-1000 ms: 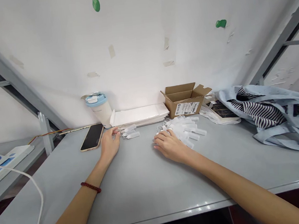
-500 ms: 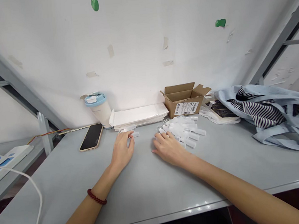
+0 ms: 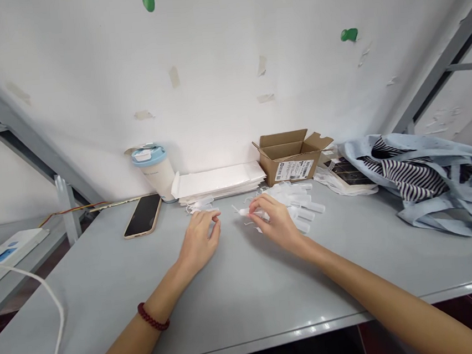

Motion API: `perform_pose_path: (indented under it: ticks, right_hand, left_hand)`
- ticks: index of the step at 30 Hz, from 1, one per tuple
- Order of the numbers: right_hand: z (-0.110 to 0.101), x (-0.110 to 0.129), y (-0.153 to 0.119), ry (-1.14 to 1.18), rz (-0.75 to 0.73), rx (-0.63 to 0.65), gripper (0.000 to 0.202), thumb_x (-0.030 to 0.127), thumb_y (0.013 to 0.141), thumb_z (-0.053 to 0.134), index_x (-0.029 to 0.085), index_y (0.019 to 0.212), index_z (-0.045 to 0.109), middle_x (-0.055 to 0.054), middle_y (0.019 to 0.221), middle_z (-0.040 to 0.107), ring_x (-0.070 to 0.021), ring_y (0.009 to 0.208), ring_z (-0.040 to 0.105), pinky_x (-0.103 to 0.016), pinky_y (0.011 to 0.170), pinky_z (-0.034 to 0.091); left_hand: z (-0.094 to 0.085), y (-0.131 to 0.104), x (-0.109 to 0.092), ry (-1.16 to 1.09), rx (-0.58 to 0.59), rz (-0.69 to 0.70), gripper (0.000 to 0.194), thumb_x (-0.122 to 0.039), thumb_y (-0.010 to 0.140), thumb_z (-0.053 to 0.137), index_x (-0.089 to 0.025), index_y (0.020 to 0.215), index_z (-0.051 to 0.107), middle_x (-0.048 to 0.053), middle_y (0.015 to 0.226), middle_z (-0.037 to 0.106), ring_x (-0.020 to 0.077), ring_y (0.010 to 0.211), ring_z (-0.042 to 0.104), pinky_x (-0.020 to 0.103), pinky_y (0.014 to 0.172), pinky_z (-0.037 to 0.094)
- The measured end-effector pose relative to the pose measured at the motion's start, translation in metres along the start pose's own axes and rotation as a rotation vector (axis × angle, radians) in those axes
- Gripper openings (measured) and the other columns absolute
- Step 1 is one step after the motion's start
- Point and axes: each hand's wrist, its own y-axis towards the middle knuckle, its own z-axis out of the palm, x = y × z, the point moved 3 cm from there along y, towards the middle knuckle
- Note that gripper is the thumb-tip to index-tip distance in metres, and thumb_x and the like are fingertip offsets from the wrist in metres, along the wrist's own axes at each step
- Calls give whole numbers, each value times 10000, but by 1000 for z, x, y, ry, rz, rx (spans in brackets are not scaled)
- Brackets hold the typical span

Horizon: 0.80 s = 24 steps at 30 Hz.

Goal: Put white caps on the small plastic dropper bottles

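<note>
My right hand [image 3: 279, 220] pinches a small translucent white plastic tube [image 3: 244, 212] between thumb and fingertips, and a thin pale strand sticks out at its left end. Behind and beside that hand lies a loose pile of similar tubes [image 3: 306, 209], partly covered by the hand. My left hand [image 3: 200, 237] hovers or rests low over the table, thumb and fingers apart, holding nothing. Just beyond its fingertips is a smaller group of tubes [image 3: 203, 203] with thin strands.
A phone [image 3: 143, 215] and a blue-lidded cup [image 3: 158, 173] stand left; white flat sheets or envelopes [image 3: 220, 181] are stacked along the wall. An open cardboard box [image 3: 293, 160] sits behind the pile. Rightward lie a tablet-like dark item [image 3: 350, 174] and a light-blue cloth bag [image 3: 460, 166].
My right hand has lifted from the pile's edge with a tube pinched in its fingertips. My left hand has shifted slightly right, its thumb and fingers still apart.
</note>
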Motion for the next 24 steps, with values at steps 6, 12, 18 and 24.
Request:
perform_pose_path:
  ticks: [6,12,18,24]
  right_hand:
    - [0,-3,0,253,219,5,103,296,802,580,195,781,578,-32,848,610,-171,803,574,-299,728,444]
    - [3,1,-3,457,396,91,195,373,772,609,183,811,581,-17,760,635,-151,709,585,-262,616,420]
    - [0,9,-3,513,500,110,236,398,753,599,172,819,579,-19,680,645,-101,507,475,-223,457,316]
    - [0,6,-3,484,491,76,222,391,756,597,180,823,582,-19,686,651,-129,578,542,-226,484,340]
  left_hand:
    - [1,0,-5,-60,65,-15,319,-250,856,451,-171,1155,528,74,950,619,235,963,524,329,672,482]
    - [0,3,1,-159,99,-108,396,-372,859,473,-185,1206,512,72,968,644,230,948,560,271,571,467]
    - [-4,5,1,-182,103,-124,247,-320,871,432,-198,908,643,49,883,684,198,838,602,273,612,460]
    - [-8,4,-5,-202,112,-144,229,-235,804,469,-204,963,631,38,875,680,189,806,607,242,547,443]
